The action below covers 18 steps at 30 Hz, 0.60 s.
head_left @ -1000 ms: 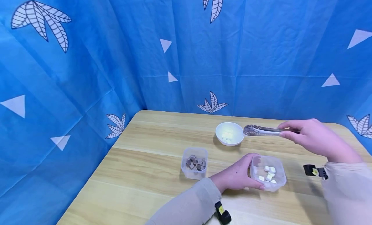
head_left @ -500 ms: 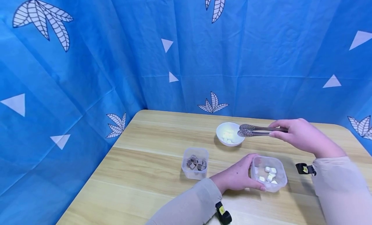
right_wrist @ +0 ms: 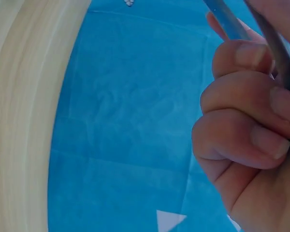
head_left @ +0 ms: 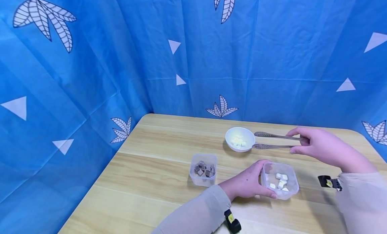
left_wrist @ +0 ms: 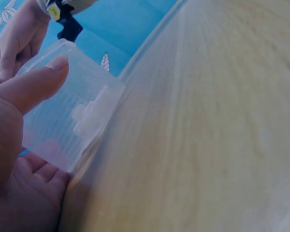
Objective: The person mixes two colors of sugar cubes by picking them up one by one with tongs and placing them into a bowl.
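Note:
My right hand (head_left: pixel 325 146) grips a pair of metal tongs (head_left: pixel 273 146) by the handle end. The tongs' two perforated tips are spread apart beside the right rim of a white bowl (head_left: pixel 229 145), with nothing between them. Several white cubes (head_left: pixel 238 141) lie in the bowl. My left hand (head_left: pixel 246 182) holds a clear plastic container (head_left: pixel 291 193) from its left side, thumb along the near wall and fingers at the far side. Inside it lie several white cubes (head_left: pixel 282 182). In the right wrist view the fingers (right_wrist: pixel 241 96) are curled round the tongs' handles.
A second clear container (head_left: pixel 203 183) with several brown cubes (head_left: pixel 204 169) stands left of my left hand. All of it is on a wooden table (head_left: pixel 145 180). A blue curtain (head_left: pixel 193 59) with leaf and triangle prints hangs behind the table and along its left side.
The tongs moved left over the bowl's rim, then back right, and their tips opened wide. A further white cube shows in the bowl. The left hand and its container stayed in place.

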Tool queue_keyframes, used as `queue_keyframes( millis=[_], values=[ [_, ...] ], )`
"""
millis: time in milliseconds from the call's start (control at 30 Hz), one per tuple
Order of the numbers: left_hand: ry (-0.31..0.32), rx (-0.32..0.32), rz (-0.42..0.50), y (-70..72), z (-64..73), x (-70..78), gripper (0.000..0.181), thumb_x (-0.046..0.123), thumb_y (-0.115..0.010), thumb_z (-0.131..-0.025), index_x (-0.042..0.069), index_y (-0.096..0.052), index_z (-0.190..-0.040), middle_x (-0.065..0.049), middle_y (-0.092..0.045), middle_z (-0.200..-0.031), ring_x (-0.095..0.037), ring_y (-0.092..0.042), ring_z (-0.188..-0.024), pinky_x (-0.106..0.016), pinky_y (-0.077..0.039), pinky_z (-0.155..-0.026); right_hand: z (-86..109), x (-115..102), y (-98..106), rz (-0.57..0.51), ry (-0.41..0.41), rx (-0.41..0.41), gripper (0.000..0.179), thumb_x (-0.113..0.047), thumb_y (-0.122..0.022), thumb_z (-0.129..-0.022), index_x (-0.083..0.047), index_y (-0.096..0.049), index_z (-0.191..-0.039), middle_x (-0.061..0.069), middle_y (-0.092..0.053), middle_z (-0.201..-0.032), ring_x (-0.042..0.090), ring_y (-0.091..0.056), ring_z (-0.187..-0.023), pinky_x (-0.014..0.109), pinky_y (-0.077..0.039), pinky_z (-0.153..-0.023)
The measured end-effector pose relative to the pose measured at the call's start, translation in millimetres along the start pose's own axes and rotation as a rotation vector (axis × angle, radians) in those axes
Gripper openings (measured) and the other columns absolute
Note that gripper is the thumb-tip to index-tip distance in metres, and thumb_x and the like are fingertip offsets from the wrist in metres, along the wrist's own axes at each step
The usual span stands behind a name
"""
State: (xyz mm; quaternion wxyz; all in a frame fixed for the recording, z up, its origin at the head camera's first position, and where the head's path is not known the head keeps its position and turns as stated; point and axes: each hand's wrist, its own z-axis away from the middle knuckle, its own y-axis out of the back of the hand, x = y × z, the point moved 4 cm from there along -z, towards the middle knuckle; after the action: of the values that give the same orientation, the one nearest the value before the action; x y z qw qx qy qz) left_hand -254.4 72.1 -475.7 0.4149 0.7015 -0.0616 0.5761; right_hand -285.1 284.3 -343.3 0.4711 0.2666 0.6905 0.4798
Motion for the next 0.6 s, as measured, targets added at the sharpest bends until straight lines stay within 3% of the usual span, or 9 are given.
queue_keyframes(
  millis=[233,367,467,600],
  values=[
    [0.013,0.003,-0.014,-1.4,0.5,-1.1,0.099,0.035,-0.091,-0.076,0.027,-0.031,-0.154,0.012,-0.044,-0.146,-0.002,-0.042,-0.133,-0.024,-0.032,-0.111,24.1,0.0,9.4,0.081,-0.030,-0.023,0.040,-0.041,-0.073,-0.093,-0.015,-0.067,-0.123,-0.006,-0.042,-0.064,0.008,-0.038,-0.053,0.027,-0.034,-0.053],
    [0.021,0.004,-0.014,-1.8,0.9,-1.2,0.102,0.035,-0.091,-0.075,0.026,-0.029,-0.156,0.012,-0.044,-0.147,-0.003,-0.042,-0.134,-0.025,-0.032,-0.112,36.7,1.8,10.3,0.142,-0.037,-0.065,0.040,-0.043,-0.073,-0.093,-0.016,-0.069,-0.122,-0.014,-0.060,-0.076,0.001,-0.048,-0.058,0.026,-0.041,-0.055],
    [0.028,0.007,-0.017,-1.7,1.2,-0.6,0.105,0.035,-0.091,-0.075,0.024,-0.027,-0.157,0.011,-0.043,-0.150,-0.004,-0.041,-0.135,-0.027,-0.033,-0.113,46.0,-0.6,10.4,0.193,-0.018,-0.066,0.037,-0.042,-0.076,-0.090,-0.019,-0.071,-0.118,-0.019,-0.064,-0.082,-0.002,-0.050,-0.060,0.026,-0.043,-0.054],
    [0.022,0.013,-0.020,-0.7,0.7,0.3,0.105,0.035,-0.092,-0.074,0.025,-0.028,-0.157,0.011,-0.042,-0.149,-0.004,-0.042,-0.134,-0.027,-0.033,-0.112,55.3,-10.9,9.5,0.270,-0.019,-0.091,0.034,-0.044,-0.078,-0.086,-0.022,-0.073,-0.112,-0.020,-0.058,-0.070,-0.001,-0.047,-0.056,0.025,-0.039,-0.051]
  ],
)
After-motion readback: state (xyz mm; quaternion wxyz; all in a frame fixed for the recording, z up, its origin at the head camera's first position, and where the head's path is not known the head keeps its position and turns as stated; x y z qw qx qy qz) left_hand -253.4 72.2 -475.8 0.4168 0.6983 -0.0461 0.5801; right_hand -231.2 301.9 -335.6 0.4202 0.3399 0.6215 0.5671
